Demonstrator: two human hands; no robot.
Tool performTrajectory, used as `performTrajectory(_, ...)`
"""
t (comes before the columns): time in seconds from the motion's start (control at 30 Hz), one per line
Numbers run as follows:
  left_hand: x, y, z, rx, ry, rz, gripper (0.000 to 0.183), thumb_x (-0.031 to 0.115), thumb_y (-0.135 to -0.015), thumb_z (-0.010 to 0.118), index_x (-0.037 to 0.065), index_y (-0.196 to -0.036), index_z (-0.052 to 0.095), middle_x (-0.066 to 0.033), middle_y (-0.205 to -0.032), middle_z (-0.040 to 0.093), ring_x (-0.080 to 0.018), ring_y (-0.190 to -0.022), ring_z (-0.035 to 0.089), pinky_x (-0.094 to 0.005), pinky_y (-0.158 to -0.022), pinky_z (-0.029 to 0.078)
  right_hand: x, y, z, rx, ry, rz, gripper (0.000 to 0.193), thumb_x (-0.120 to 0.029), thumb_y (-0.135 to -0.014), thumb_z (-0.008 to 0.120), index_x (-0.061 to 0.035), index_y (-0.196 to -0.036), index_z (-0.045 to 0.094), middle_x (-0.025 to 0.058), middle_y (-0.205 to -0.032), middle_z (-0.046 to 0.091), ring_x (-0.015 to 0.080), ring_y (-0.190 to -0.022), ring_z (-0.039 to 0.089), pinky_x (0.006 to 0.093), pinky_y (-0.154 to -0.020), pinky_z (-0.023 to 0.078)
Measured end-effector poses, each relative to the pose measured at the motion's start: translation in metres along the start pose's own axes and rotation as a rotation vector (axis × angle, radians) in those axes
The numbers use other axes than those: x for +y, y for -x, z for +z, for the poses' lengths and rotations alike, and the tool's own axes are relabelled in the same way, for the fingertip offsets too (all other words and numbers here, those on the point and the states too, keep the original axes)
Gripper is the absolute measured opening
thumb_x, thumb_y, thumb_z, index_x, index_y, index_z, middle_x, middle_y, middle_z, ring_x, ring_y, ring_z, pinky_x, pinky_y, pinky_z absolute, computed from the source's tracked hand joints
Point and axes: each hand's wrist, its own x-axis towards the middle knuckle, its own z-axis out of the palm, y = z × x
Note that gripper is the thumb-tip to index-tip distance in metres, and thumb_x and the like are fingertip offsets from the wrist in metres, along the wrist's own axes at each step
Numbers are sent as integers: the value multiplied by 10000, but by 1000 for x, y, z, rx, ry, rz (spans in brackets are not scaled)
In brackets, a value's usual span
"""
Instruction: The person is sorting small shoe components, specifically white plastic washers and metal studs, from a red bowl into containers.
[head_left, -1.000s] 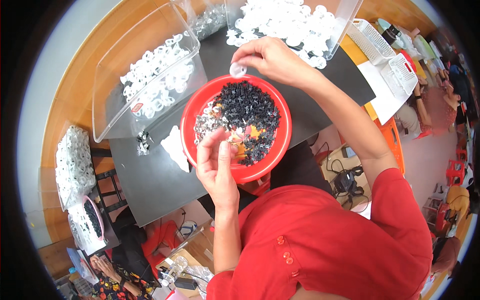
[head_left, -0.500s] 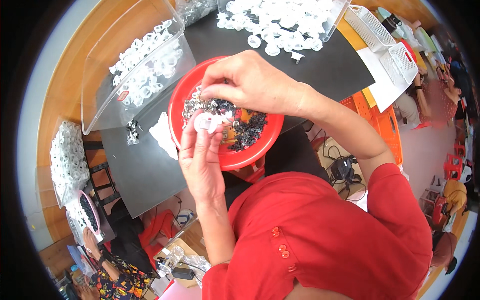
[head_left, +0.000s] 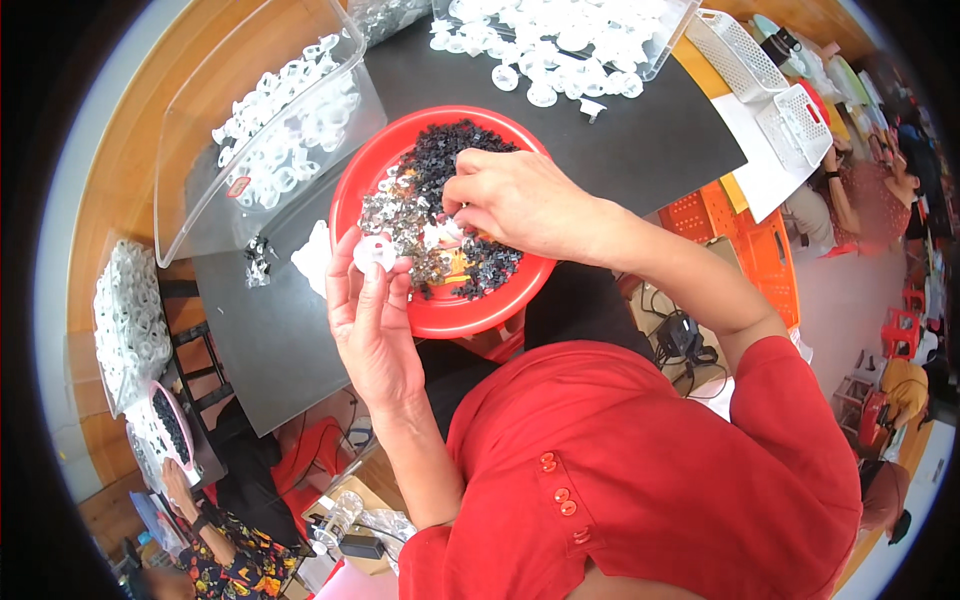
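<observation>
A round white plastic part (head_left: 374, 254) is pinched between the thumb and fingers of my left hand (head_left: 378, 320), over the left rim of a red basin (head_left: 440, 322). My right hand (head_left: 515, 205) reaches over the basin's right side with its fingers bent together; whatever sits at the fingertips is hidden. Small black pieces (head_left: 445, 155) fill the far and right parts of the basin. Shiny metal pieces (head_left: 392, 215) lie in its middle and left.
At the left stands a clear bin (head_left: 370, 120) of white parts. Many more white parts (head_left: 570, 50) are heaped at the far side of the dark table (head_left: 660, 150). White baskets (head_left: 795, 125) stand at the right. A co-worker's hand (head_left: 180, 490) shows at lower left.
My right hand has moved right and nearer, from the metal pieces toward the black pieces. My left hand has shifted slightly left, still holding the white part.
</observation>
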Motion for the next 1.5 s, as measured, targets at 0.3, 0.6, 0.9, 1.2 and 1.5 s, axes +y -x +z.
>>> performTrajectory(0.3, 0, 1, 3, 4, -21, -3, 301, 94, -934, 571, -2, -1214, 515, -143, -1161, 581, -180, -973, 609, -309, -853, 521, 0, -4, 20, -18, 206, -50, 133, -120, -799, 647, 3, -779, 600, 131, -884, 543, 318, -751, 614, 428, -639, 491)
performTrajectory(0.6, -1, 2, 6, 43, -139, 46, 258, 101, -935, 577, -2, -1170, 544, -140, -1140, 591, -161, -935, 609, -302, -820, 525, -10, -9, 19, -53, 232, 1, 158, -147, -789, 660, 1, -790, 603, 129, -864, 559, 317, -739, 622, 435, -601, 488)
performTrajectory(0.9, -3, 5, 6, 22, -278, 117, 210, 99, -944, 560, 16, -1137, 565, -104, -1091, 612, -128, -934, 602, -270, -810, 522, -9, -10, 24, 25, 202, 52, 138, -156, -806, 635, -19, -807, 619, 110, -822, 585, 313, -741, 625, 431, -623, 493)
performTrajectory(1.2, -8, 4, 10, 52, -615, 175, 130, 73, -908, 627, 24, -1025, 601, 1, -856, 613, -46, -727, 555, -195, -657, 458, -6, -5, 20, 92, 34, 77, 114, -157, -810, 637, -45, -816, 616, 98, -826, 596, 312, -759, 620, 431, -654, 488)
performTrajectory(1.5, -12, 2, 9, 51, -562, 150, 126, 66, -906, 627, 22, -1022, 606, 5, -844, 611, -40, -720, 551, -194, -666, 465, -7, -9, 33, -6, 244, -13, 118, -150, -800, 656, -44, -841, 622, 105, -853, 584, 305, -774, 619, 428, -664, 479)
